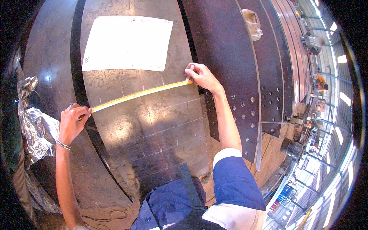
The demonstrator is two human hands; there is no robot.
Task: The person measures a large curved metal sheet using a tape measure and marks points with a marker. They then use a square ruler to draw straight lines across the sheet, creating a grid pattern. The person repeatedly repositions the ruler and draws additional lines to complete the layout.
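Note:
A yellow tape measure (pixel 142 93) lies stretched across a grey steel plate (pixel 172 119) marked with thin scribed lines. At the plate's left edge my left hand (pixel 73 120) grips the tape's end, fingers closed; a slim dark pen-like thing also pokes out of that hand. By the right edge my right hand (pixel 201 78) pinches the other end, and a small pale piece shows between its fingers; I cannot make out what it is. Just beyond the tape a white paper sheet (pixel 127 44) with faint printing rests flat on the plate.
Dark steel plates with drilled holes (pixel 245 103) lie to the right, with a translucent plastic jug (pixel 252 25) on them. Crumpled silver foil (pixel 40 130) sits at the left. A thin cable (pixel 107 219) crosses the floor. Far right, a person in orange (pixel 321 82) is in the workshop.

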